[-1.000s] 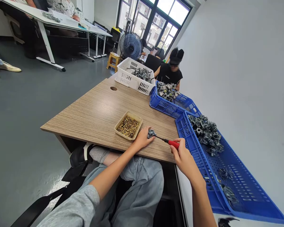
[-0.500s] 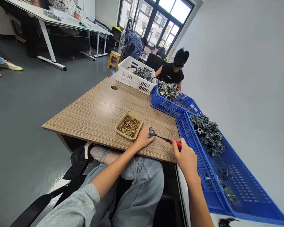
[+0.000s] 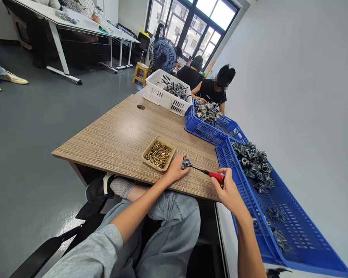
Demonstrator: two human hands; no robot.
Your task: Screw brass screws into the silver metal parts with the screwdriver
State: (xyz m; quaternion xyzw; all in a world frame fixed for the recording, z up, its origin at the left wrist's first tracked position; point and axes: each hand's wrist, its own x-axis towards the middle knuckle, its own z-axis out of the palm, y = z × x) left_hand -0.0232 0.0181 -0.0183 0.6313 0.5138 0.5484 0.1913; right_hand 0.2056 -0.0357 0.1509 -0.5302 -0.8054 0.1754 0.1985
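Observation:
My left hand (image 3: 175,168) grips a small grey metal part (image 3: 186,163) on the wooden table, close to its front edge. A screwdriver (image 3: 217,177) with a red handle and dark shaft points left, its tip at the metal part; the exact contact is too small to see. Fingers of my right hand (image 3: 228,189) are closed around the rear of the red handle, with the thumb below it. Just left of my left hand stands a cream tray (image 3: 145,159) filled with brass-coloured screws (image 3: 159,154).
A blue crate (image 3: 307,247) with grey metal parts (image 3: 256,164) stands at my right. Behind it are another blue crate (image 3: 201,132) and a white basket (image 3: 155,94), both holding parts. Co-workers (image 3: 213,90) sit beyond, near a fan (image 3: 162,56).
My right hand has shifted slightly right and loosened its fingers on the handle, baring more of the red. My left hand and the metal part stay in place. A co-worker's hand now shows by the far crate.

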